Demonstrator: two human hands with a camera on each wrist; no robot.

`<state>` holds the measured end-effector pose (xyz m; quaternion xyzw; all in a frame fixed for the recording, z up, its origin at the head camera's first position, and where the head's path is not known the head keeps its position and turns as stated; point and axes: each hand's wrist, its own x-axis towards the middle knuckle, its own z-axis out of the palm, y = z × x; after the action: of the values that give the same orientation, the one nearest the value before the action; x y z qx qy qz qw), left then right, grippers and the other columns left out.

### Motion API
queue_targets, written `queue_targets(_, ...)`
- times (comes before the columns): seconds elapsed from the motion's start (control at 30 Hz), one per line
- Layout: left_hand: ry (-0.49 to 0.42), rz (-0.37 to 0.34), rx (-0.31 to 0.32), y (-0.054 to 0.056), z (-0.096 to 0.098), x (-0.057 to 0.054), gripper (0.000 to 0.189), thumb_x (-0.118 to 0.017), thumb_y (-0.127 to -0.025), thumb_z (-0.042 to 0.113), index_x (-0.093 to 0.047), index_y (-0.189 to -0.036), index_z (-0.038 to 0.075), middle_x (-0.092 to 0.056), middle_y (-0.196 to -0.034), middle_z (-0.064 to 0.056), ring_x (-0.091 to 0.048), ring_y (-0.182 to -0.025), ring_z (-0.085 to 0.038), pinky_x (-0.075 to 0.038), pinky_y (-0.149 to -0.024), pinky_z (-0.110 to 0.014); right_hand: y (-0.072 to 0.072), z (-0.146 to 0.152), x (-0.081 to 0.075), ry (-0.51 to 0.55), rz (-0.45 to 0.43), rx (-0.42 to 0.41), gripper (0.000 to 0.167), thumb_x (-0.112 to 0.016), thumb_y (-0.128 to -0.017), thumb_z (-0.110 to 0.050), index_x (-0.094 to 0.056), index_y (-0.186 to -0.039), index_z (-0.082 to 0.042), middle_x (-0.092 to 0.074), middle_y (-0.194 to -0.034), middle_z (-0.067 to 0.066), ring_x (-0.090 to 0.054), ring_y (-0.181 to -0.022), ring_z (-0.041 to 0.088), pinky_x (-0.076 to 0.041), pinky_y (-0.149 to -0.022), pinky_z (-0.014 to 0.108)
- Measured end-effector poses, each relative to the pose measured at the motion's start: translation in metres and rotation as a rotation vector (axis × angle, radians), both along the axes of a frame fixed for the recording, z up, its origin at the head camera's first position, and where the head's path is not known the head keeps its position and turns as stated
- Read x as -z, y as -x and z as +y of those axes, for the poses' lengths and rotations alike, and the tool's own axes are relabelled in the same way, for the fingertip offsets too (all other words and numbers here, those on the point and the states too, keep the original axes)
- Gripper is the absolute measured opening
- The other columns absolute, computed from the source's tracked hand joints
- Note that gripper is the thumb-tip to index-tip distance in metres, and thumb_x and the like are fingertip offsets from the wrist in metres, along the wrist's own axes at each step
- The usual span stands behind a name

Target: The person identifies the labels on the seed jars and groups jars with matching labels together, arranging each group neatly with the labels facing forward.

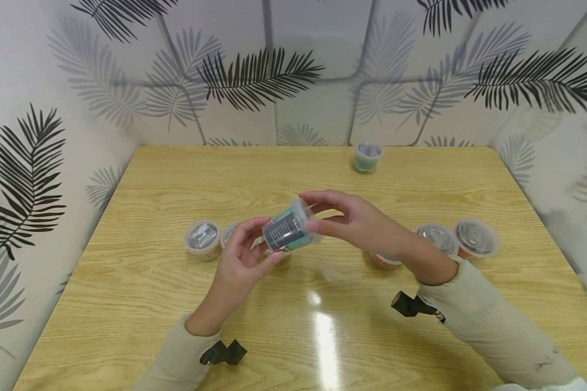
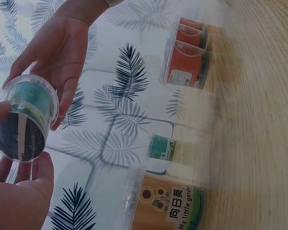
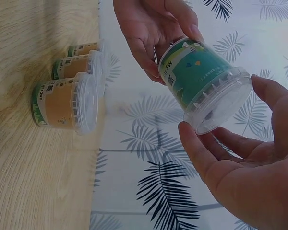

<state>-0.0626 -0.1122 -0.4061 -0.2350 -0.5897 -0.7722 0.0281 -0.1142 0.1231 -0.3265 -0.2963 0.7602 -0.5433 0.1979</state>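
Note:
A clear plastic cup (image 1: 287,232) with a teal and dark printed label is held up above the table, tilted on its side. My left hand (image 1: 244,254) grips it around the base end, with thumb and fingers on opposite sides. At the other end, my right hand (image 1: 359,221) holds the rim of the clear lid (image 3: 223,103) between thumb and fingers. The left wrist view shows the cup's dark bottom (image 2: 18,136) with a pale strip across it. The lid is on the cup in the right wrist view.
Orange-labelled lidded cups (image 3: 57,103) stand in a row at the left of the wooden table (image 1: 176,309). Several red-labelled cups (image 2: 186,62) stand at the right. One teal cup (image 1: 368,158) is near the back edge. Leaf-patterned cloth (image 1: 318,32) hangs behind.

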Motion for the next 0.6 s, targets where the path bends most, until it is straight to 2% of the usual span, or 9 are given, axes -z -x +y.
queue_targets(0.17,0.036,-0.047,0.023,0.0000,-0.0009,0.0000,0.057,-0.063,-0.084,-0.007,-0.033,-0.132,-0.003,-0.037,-0.131,-0.016,-0.042,-0.115,-0.025,-0.039,-0.100,-0.033,-0.0025,-0.0008,-0.0002,0.007,-0.021,0.022,0.056,-0.065,-0.089,-0.026,-0.043,-0.138,-0.014,-0.046,-0.133,-0.003,-0.046,-0.118,0.016,-0.049,-0.088,0.034)
queue_targets(0.37,0.057,-0.124,0.075,-0.0011,-0.0024,0.0014,0.054,-0.058,-0.090,0.001,-0.029,-0.136,0.002,-0.035,-0.134,-0.014,-0.042,-0.115,-0.024,-0.044,-0.092,-0.026,-0.0054,-0.0030,-0.0003,0.050,-0.052,0.020,0.055,-0.066,-0.088,-0.022,-0.044,-0.137,-0.013,-0.047,-0.131,0.001,-0.046,-0.119,0.020,-0.051,-0.085,0.036)
queue_targets(0.6,0.037,-0.121,0.069,-0.0009,-0.0019,0.0025,0.052,-0.059,-0.089,0.002,-0.032,-0.134,0.002,-0.037,-0.132,-0.015,-0.044,-0.113,-0.024,-0.047,-0.089,-0.026,-0.0053,-0.0041,0.0024,0.095,-0.093,-0.012,0.055,-0.065,-0.088,-0.015,-0.043,-0.138,-0.013,-0.044,-0.135,0.002,-0.045,-0.121,0.021,-0.050,-0.087,0.037)
